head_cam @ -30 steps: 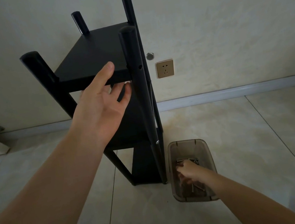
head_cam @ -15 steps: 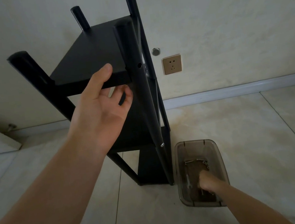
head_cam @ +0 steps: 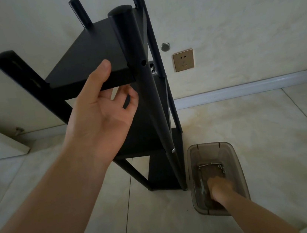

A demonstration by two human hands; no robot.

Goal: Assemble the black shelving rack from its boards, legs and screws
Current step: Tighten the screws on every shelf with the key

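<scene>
Over the last second our right hand point(head_cam: 220, 187) has slid from the far end of the plastic bin point(head_cam: 238, 166) toward its near end, leaving the loose screws point(head_cam: 211, 164) behind and settling next to the small wrench point(head_cam: 202, 185); we judge that we are now after the tool or a last fastener for the top shelf point(head_cam: 90, 52). That hand is blurred and seen from behind, so we cannot tell whether its fingers have closed on anything yet. Our left hand point(head_cam: 99, 111) has stayed where it was, thumb on top of the shelf's front edge and fingers curled under it, holding the board level against the front right leg point(head_cam: 144, 82), whose screw hole point(head_cam: 143, 62) is empty just beside the thumb. The rack point(head_cam: 163, 173) stands on the tiled floor near the wall, the bin just to its right. We count four legs, three boards (top, middle and bottom), one bright screw head point(head_cam: 173, 150) already seated lower on the front right leg, one bin, one wrench, and what look like two long screws and three or four small nuts, though the dim plastic makes that count unsure.
</scene>
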